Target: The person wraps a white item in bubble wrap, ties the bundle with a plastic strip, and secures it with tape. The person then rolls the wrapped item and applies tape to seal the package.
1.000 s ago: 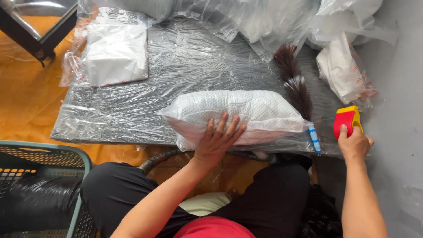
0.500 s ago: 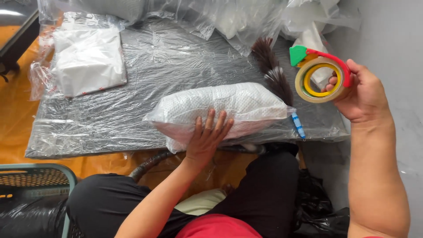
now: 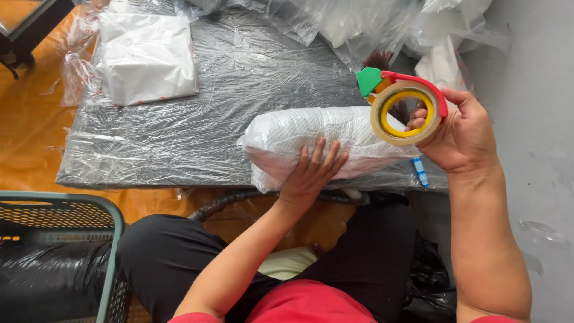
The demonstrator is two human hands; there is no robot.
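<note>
- Left hand (image 3: 311,173) lies flat, fingers spread, palm down on the near edge of a white wrapped bundle (image 3: 323,143); pressing, not gripping.
- Bundle: soft, pillow-shaped, white dotted fabric inside clear crinkly plastic, lying lengthwise on the board just ahead of the left hand, its right end under the tape roll.
- Right hand (image 3: 463,134) is closed round a tape dispenser (image 3: 403,107), fingers hooked through the roll's core, held up above the bundle's right end.
- Dispenser: round beige tape roll, yellow inner ring, red curved frame over the top, green tab at its upper left.
- Work board (image 3: 179,143): flat, dark grey, covered in wrinkled shiny plastic film, under both hands.
- Small blue-and-white pen-like stick (image 3: 420,172) on the board edge, just below the right hand.
- Dark brush bristles (image 3: 378,58) poke out just beyond the dispenser.
- Flat white square packet in clear bag (image 3: 146,57), far left of the left hand, well apart from the bundle.
- Loose clear plastic bags (image 3: 335,21) heaped beyond both hands.
- Green mesh basket (image 3: 66,221) holding black plastic, near left of the left forearm.
- Orange floor sheet (image 3: 30,137) left of the board.
</note>
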